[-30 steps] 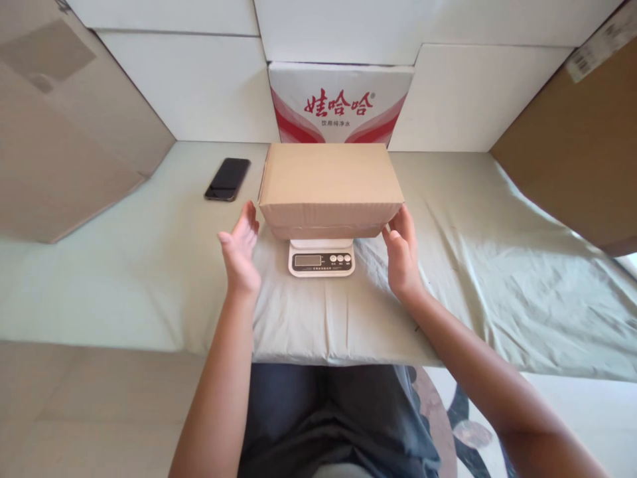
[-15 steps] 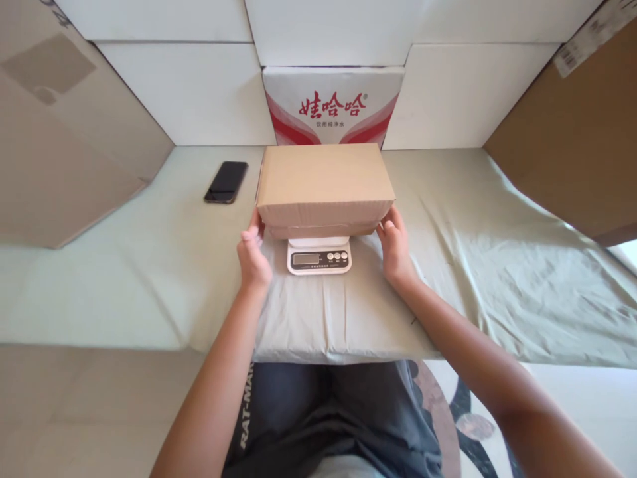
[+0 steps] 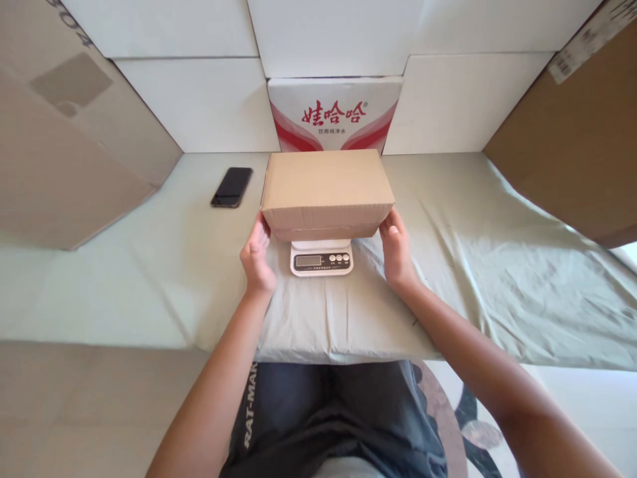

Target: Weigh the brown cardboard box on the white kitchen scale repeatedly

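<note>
Left hand [image 3: 257, 255]: palm against the near left lower corner of the cardboard box [image 3: 326, 192], thumb up along the edge, fingers [image 3: 263, 231] together and curled toward the box's underside; their tips are hidden behind it. Right hand [image 3: 397, 252]: set against the near right lower corner of the same box, thumb lying on the front edge, fingers [image 3: 395, 222] close together and wrapped round the side. Whether either hand bears the box's weight cannot be told.

The box is closed, plain brown, level, and sits over the platform of a small white digital scale [image 3: 321, 257]. The scale's display and three round buttons face the person; the display reading is too small to make out.

The scale stands on a counter draped in a pale green sheet [image 3: 472, 252]. A dark phone [image 3: 231, 186] lies face up on the sheet, well to the left of the box.

Behind the box stands a white carton [image 3: 334, 113] with red swooshes and red Chinese characters "娃哈哈", smaller dark characters beneath. White letters "RAT-MA" show on the person's dark garment [image 3: 338, 418].
</note>
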Tool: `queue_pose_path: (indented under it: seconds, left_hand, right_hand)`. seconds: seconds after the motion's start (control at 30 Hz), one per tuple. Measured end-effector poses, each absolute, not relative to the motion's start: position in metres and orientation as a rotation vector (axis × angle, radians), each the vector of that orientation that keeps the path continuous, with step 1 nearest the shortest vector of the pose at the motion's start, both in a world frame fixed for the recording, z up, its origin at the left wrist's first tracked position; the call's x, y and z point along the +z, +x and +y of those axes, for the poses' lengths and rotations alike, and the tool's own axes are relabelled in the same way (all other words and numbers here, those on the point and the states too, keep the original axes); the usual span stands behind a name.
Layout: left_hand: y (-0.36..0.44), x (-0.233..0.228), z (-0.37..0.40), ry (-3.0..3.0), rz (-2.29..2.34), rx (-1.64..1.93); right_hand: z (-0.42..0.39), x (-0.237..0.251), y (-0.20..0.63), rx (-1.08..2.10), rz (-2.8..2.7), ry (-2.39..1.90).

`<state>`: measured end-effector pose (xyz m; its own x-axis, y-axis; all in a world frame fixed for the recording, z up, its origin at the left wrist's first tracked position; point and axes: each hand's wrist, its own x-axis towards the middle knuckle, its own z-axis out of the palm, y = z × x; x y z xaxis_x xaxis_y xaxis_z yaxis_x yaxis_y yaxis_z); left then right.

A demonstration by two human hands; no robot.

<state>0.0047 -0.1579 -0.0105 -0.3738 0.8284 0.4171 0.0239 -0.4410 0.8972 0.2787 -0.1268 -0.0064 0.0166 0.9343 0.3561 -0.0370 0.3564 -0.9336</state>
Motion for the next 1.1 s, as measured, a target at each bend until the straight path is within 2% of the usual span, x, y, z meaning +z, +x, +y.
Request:
queue_pose_path:
  seconds: [0.53,0.77,0.97,1.1]
  left_hand:
    - [0.008,-0.013,-0.161,1.236,1.211,1.812]
    - [0.021,0.019,-0.171,1.343,1.168,1.813]
    - [0.02,0.058,-0.119,1.29,1.036,1.861]
    - [0.017,0.046,-0.057,1.165,1.005,1.847]
  right_hand:
    - [-0.143,0.018,0.269,0.985,-1.421,-0.863]
    - [-0.146,0.04,0.273,0.93,-1.33,-0.838]
    - [-0.104,0.082,0.273,0.89,-1.304,-0.857]
    - [-0.041,0.075,0.25,0.89,-1.143,-0.801]
